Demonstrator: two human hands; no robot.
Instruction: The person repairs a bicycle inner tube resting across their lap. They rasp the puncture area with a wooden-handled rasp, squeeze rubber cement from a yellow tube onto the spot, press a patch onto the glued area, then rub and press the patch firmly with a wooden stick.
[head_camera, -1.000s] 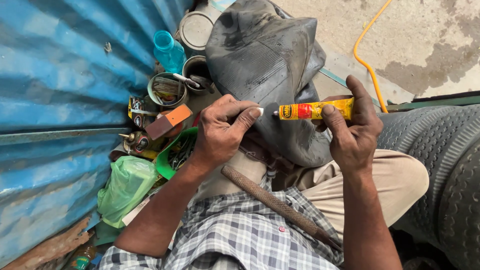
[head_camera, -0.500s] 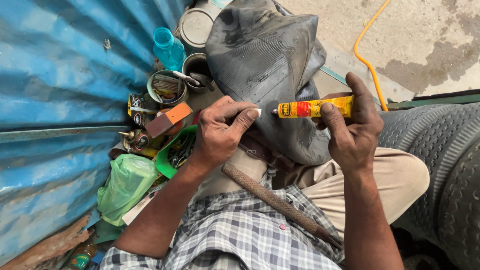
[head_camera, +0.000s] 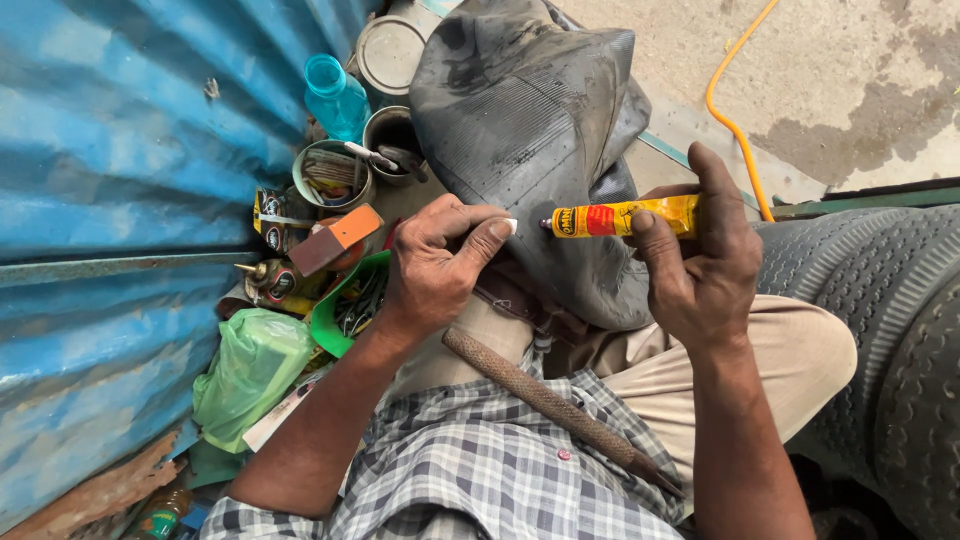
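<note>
A seated person in a grey checked shirt (head_camera: 470, 470) and tan trousers (head_camera: 760, 360) works over a dark, dusty rubber inner tube (head_camera: 530, 130) draped across the lap, seen from a head-worn camera looking straight down. The right hand (head_camera: 705, 265) grips a yellow-and-red glue tube (head_camera: 625, 217) level over the rubber, thumb and fingers wrapped around its rear half, its nozzle pointing toward the left hand. The left hand (head_camera: 440, 265) is curled into a loose fist just beside the nozzle, thumb pressed against the bent forefinger with a small white piece at the tip of the pinch, possibly the tube's cap, though the view is too small to be sure. A long, rusty rasp (head_camera: 555, 405) lies diagonally across the person's lap, under the left forearm. To the left, against a blue corrugated metal wall (head_camera: 120, 150), stands a clutter of supplies: a turquoise plastic bottle (head_camera: 335, 95), a round tin lid (head_camera: 388, 52), two open tins (head_camera: 332, 175) holding tools, an orange-topped block (head_camera: 337, 238), a green tray (head_camera: 340, 315) of small metal parts and a crumpled green plastic bag (head_camera: 250, 370). On the right, a heavy treaded tyre (head_camera: 890, 300) rests near the knee, and an orange hose (head_camera: 735, 110) curves over the concrete ground beyond.
</note>
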